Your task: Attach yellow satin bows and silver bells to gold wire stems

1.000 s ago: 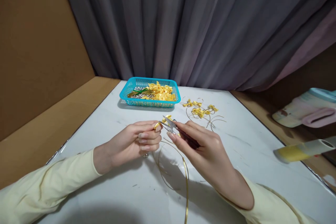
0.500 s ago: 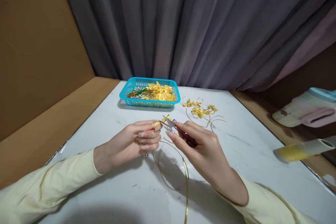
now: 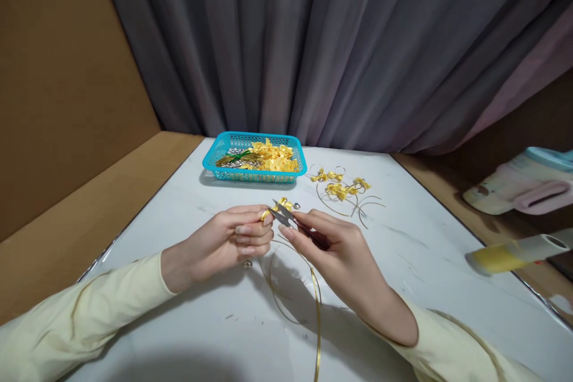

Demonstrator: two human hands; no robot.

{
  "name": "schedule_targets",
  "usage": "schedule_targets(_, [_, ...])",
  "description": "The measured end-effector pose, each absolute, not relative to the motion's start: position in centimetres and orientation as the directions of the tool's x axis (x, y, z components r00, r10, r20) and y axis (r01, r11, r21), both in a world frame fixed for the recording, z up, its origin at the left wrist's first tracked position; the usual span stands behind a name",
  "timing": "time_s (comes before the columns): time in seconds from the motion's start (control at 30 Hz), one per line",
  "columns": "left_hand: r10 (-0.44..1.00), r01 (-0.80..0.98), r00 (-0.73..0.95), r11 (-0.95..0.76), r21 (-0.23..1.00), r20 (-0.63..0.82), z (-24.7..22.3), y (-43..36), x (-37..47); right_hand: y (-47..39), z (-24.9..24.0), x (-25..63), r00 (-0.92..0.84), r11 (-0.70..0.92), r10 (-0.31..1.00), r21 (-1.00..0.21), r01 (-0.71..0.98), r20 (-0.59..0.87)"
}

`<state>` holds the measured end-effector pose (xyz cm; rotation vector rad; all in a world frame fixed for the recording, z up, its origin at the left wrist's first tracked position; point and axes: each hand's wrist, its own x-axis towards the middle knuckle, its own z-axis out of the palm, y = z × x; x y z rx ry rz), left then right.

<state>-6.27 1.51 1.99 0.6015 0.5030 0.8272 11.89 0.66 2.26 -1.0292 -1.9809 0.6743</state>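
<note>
My left hand point(image 3: 242, 236) pinches a yellow ribbon bow point(image 3: 282, 205) between thumb and fingers near the middle of the table. Small thread snips point(image 3: 286, 215) are held in my right hand point(image 3: 333, 239), their blades a little apart and touching or nearly touching the ribbon by my left fingertips. A silver bell point(image 3: 296, 206) shows just beyond the blades, and another bell point(image 3: 248, 264) lies below my left hand. Gold cord point(image 3: 319, 316) curves over the white table between my forearms.
A blue basket point(image 3: 254, 176) with yellow bows, silver bells and green-tied cord stands at the back. Several bows with cords point(image 3: 341, 190) lie to its right. At the right are a cup with a pink handle point(image 3: 514, 185) and a roll with yellow material point(image 3: 501, 258). Grey curtains hang behind.
My right hand and the snips have shifted slightly left, with the blades closer to my left fingertips. My left hand has barely moved.
</note>
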Motion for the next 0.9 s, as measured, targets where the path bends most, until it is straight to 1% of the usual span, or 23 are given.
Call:
schedule_targets(0.13, [0.783, -0.516, 0.604, 0.528, 0.674, -0.151, 1.8, 1.76, -6.36, 0.57, 2.6, 11.79, -0.336, 0.382, 0.906, -0.841, 0.383, 0.258])
schedule_targets(0.23, [0.783, -0.512, 0.608, 0.516, 0.686, -0.136, 1.68, 1.85, -6.33, 0.57, 2.72, 11.74, -0.334, 0.299, 0.925, -0.892, 0.339, 0.183])
schedule_targets(0.43, [0.783, -0.516, 0.607, 0.518, 0.683, -0.136, 1.71, 1.77, -6.25, 0.53, 2.57, 11.63, -0.332, 0.239, 0.933, -0.931, 0.276, 0.141])
schedule_targets(0.6, [0.782, -0.502, 0.608, 0.512, 0.697, -0.137, 1.85, 1.71, -6.37, 0.48, 2.92, 11.61, -0.35, 0.136, 0.935, -0.968, 0.21, 0.056])
schedule_targets(0.67, [0.781, -0.494, 0.608, 0.512, 0.703, -0.141, 1.88, 1.7, -6.38, 0.45, 3.03, 11.62, -0.351, 0.126, 0.935, -0.971, 0.204, 0.047])
schedule_targets(0.9, [0.79, -0.49, 0.594, 0.505, 0.711, -0.152, 1.79, 1.66, -6.25, 0.55, 2.76, 11.66, -0.33, 0.187, 0.939, -0.946, 0.265, 0.093])
